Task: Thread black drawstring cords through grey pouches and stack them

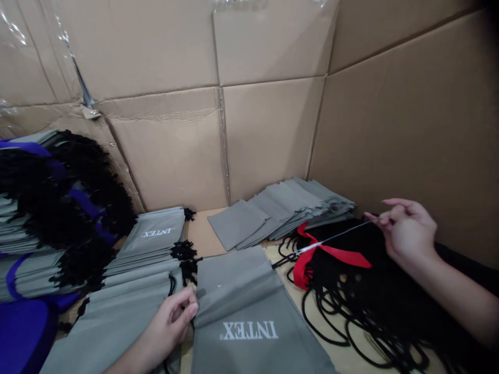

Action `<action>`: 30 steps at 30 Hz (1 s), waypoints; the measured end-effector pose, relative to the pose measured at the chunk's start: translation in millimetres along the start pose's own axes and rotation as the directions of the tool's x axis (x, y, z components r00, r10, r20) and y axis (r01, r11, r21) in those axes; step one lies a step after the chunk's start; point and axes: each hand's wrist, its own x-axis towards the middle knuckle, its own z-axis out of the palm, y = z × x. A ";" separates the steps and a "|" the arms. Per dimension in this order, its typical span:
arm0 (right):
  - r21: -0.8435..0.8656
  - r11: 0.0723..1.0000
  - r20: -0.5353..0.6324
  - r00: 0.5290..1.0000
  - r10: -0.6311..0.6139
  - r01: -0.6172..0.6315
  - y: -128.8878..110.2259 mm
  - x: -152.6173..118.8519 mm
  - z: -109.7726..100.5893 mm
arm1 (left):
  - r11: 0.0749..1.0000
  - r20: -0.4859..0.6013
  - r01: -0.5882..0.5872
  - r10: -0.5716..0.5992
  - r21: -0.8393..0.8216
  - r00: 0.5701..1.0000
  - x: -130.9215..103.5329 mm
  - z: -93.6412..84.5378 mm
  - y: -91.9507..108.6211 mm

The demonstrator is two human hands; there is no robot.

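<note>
A grey fabric pouch (230, 291) with white INTEX lettering, upside down from here, lies in front of me. My left hand (175, 314) is closed in a pinch at its left edge. Black cord shows at both upper corners of the pouch. Off to the right, my right hand (409, 231) is raised, its fingers closed on the end of a thin metal threading needle (335, 238). The needle slants down to the black cord at the pouch's upper right corner. Beneath it lies a large bundle of black cords (351, 296) tied with a red ribbon (343, 254).
Plain grey pouches (280, 208) lie fanned at the back. Corded INTEX pouches (156, 231) are stacked on the left, beside tall bundles (27, 275) bound with blue bands. A blue object (27, 337) sits at the lower left. Cardboard walls (268, 135) enclose the back and right.
</note>
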 end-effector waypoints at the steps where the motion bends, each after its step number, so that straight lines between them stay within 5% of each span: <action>1: 0.003 1.000 -0.024 1.000 -0.017 0.017 1.7 3.0 -1.6 | 1.000 -0.006 0.007 -0.007 0.001 1.000 0.1 -0.1 0.1; 8: -0.006 0.996 -0.262 0.961 -0.085 0.086 5.8 21.3 -7.7 | 0.996 -0.016 0.068 -0.068 -0.052 0.998 -1.7 1.9 6.8; 17: 0.031 0.984 -0.278 0.947 -0.159 0.174 -16.8 27.5 -1.0 | 0.917 -0.093 0.058 -0.103 -0.394 0.990 -2.1 -10.6 -15.4; 20: -0.004 0.932 -0.161 0.920 -0.358 0.362 -35.6 16.9 8.5 | 0.884 -0.076 0.052 -0.098 -0.464 0.992 -1.9 -12.0 -13.3; 23: -0.085 0.915 0.012 0.919 -0.395 0.394 -42.8 -10.1 21.8 | 0.868 -0.065 0.059 -0.104 -0.493 0.992 -3.6 -11.4 -7.6; 27: -0.135 0.958 0.341 0.920 -0.195 0.254 -29.2 -52.1 32.8 | 0.858 -0.027 0.079 -0.108 -0.508 0.994 -6.8 -10.7 -3.6; 30: -0.279 0.940 0.582 0.813 0.003 0.196 -12.1 -73.4 32.7 | 0.861 -0.004 0.077 -0.091 -0.503 0.996 -7.6 -10.1 -4.5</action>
